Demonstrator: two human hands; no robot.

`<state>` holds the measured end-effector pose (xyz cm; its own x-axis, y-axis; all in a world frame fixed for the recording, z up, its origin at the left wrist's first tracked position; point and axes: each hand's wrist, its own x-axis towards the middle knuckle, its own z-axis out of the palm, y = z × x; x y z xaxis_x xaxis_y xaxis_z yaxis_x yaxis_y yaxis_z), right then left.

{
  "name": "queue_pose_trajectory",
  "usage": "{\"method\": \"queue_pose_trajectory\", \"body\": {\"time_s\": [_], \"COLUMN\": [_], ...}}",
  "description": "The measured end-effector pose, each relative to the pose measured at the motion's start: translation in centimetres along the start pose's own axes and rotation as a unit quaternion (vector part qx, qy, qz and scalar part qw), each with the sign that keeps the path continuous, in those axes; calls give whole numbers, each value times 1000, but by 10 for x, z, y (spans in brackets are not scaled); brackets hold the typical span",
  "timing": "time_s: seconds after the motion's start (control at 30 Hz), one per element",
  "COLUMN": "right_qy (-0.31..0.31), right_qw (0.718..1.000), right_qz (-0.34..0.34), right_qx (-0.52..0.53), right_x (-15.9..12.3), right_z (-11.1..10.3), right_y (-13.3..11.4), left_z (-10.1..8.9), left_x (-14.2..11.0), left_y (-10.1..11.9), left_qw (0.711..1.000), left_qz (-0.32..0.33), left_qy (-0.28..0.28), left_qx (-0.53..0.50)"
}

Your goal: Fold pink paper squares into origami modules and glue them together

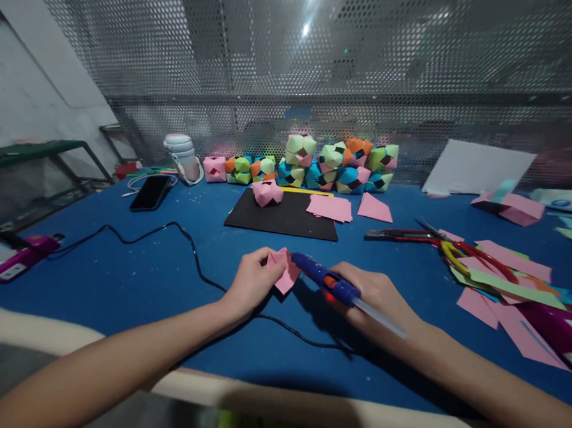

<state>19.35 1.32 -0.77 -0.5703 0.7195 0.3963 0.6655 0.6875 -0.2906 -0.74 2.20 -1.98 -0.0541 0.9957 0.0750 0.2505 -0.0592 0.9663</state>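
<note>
My left hand [252, 281] is closed on a folded pink paper piece [283, 271], held just above the blue table [134, 276]. My right hand [368, 295] grips a blue glue gun [325, 278] with a clear glue stick poking out of its back. The gun's nozzle touches the pink piece's right edge. The gun's black cord [170, 233] runs left across the table.
A black mat [285, 221] holds a pink paper cube [267, 192] and flat pink sheets [330, 207]. Several coloured paper cubes [336, 165] are stacked against the mesh wall. Scissors [450, 248] and paper scraps [507, 283] lie right; a phone [151, 192] and a magenta tool [18, 257] lie left.
</note>
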Motion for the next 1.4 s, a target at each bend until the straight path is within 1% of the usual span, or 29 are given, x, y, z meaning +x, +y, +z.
{"method": "queue_pose_trajectory", "body": {"time_s": [0.1, 0.23, 0.4, 0.57, 0.77, 0.83, 0.9, 1.0, 1.13, 1.3, 1.4], "right_qy": [-3, -16, -14, -15, -19, -21, -17, -6, -8, 19, 9], "right_qw": [1000, 1000, 1000, 1000, 1000, 1000, 1000, 1000, 1000, 999, 999], "right_qz": [-6, 11, 4, 9, -1, 8, 16, 6, 11, 8, 0], "right_qx": [3, -14, -2, -13, -7, -11, -14, -8, -3, 31, 38], "right_x": [0, -1, -1, -1, -2, -2, -1, -1, 0, 1, 1], "right_z": [-1, -2, -3, -3, -3, -4, -4, -4, -5, -8, -8], "right_y": [0, -1, -2, -2, -1, -2, -2, -2, -2, -2, -3], "left_z": [0, 0, 0, 0, 0, 0, 1, 1, 1, 1, 2], "left_x": [0, 0, 0, 0, 0, 0, 0, -1, -1, -2, -2], "left_y": [1, 1, 1, 1, 1, 1, 1, 1, 3, 6, 6], "left_qw": [1000, 1000, 1000, 1000, 1000, 1000, 1000, 1000, 999, 998, 998], "left_qz": [3, 7, 6, 2, -1, -3, -7, -11, -18, -40, -41], "left_qy": [-5, 6, -3, 2, -14, -15, -15, -21, -24, -15, -13], "left_qx": [3, 6, 3, 3, 1, 4, 2, -3, -16, -44, -49]}}
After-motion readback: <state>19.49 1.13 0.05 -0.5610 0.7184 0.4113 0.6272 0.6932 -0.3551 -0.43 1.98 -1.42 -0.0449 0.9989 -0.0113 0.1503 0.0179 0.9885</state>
